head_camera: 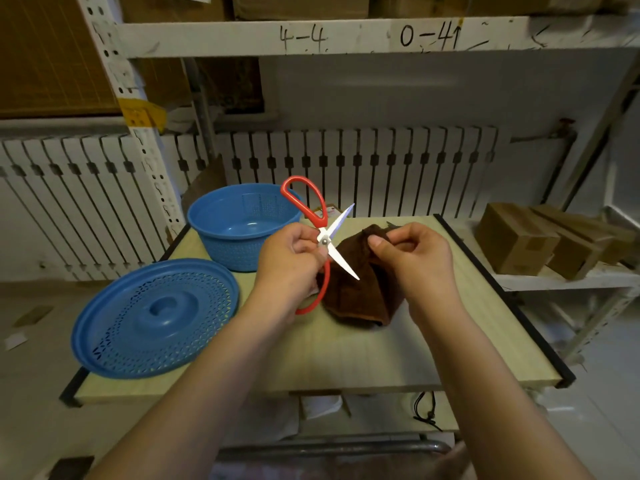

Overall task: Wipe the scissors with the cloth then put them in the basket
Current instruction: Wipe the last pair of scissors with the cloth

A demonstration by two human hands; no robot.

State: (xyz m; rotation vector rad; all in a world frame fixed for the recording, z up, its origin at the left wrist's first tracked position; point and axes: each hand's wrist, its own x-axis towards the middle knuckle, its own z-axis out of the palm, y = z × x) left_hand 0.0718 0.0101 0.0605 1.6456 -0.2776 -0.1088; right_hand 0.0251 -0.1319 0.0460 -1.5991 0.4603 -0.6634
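Basket (242,223) waits at ten o'clock as the left hand (291,258) grips red-handled scissors (323,237), blades splayed, at centre; the right hand (412,254) pinches the brown cloth (356,296) beside them. Exposed points risk nicking fingers.

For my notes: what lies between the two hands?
In the head view, the scissors' open blades, between left hand and right hand, before the brown cloth.

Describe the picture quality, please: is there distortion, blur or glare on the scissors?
Head view: wide-angle lens bends the shelf beam and radiator; edges are soft; scissors blades shine almost white; cloth is dark with little detail; left hand is sharp.
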